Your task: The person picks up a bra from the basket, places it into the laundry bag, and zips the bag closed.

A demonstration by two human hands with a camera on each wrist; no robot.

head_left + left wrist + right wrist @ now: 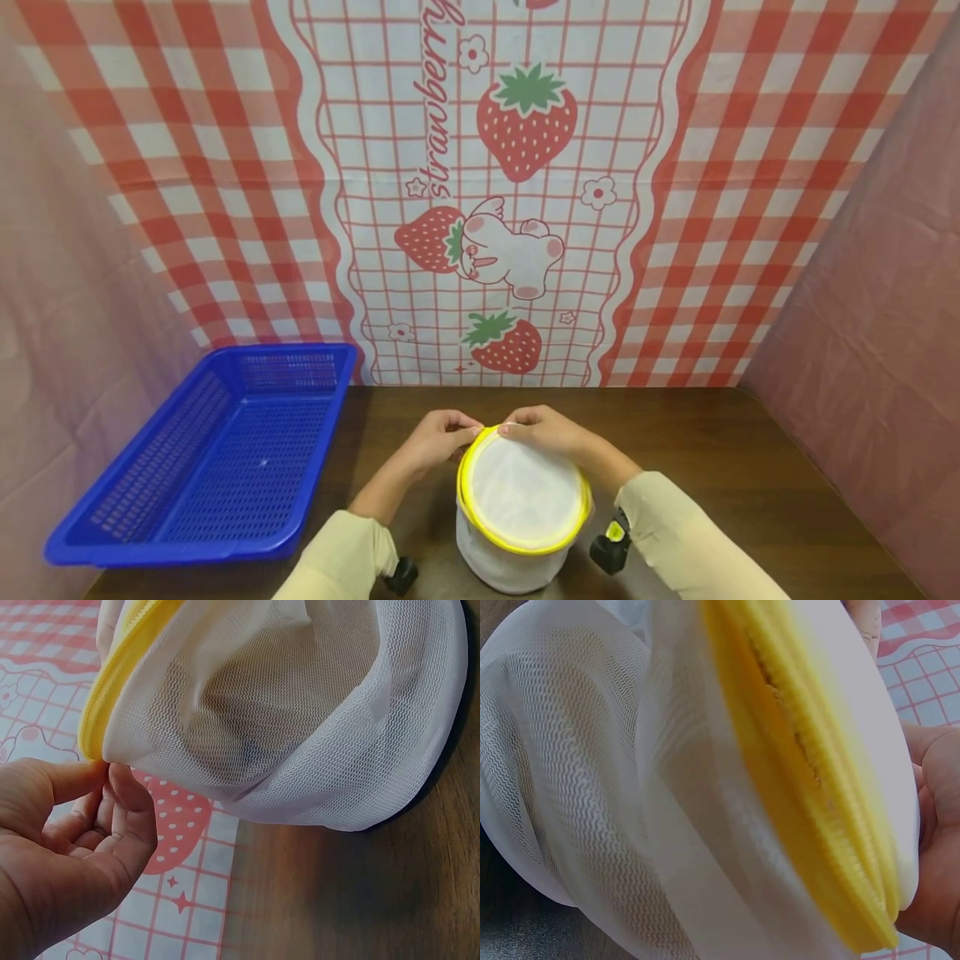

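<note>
A white mesh laundry bag [510, 550] with a round lid and a yellow zipper rim [467, 492] stands upright on the table, its lid tilted towards me. My left hand [437, 437] pinches the rim's far left edge between thumb and forefinger; the left wrist view shows the fingertips meeting at the lower end of the yellow zipper band [101, 720]. On the far edge of the lid, my right hand [547, 432] holds with the thumb on top and the fingers behind. In the right wrist view the zipper teeth [799, 750] show, and most of that hand is hidden behind the lid.
A blue perforated plastic basket [247, 467] stands on the left of the brown wooden table [720, 467]. Behind the table hangs a strawberry-print checked cloth [525, 208]. Pinkish cloth walls [877, 350] close off both sides.
</note>
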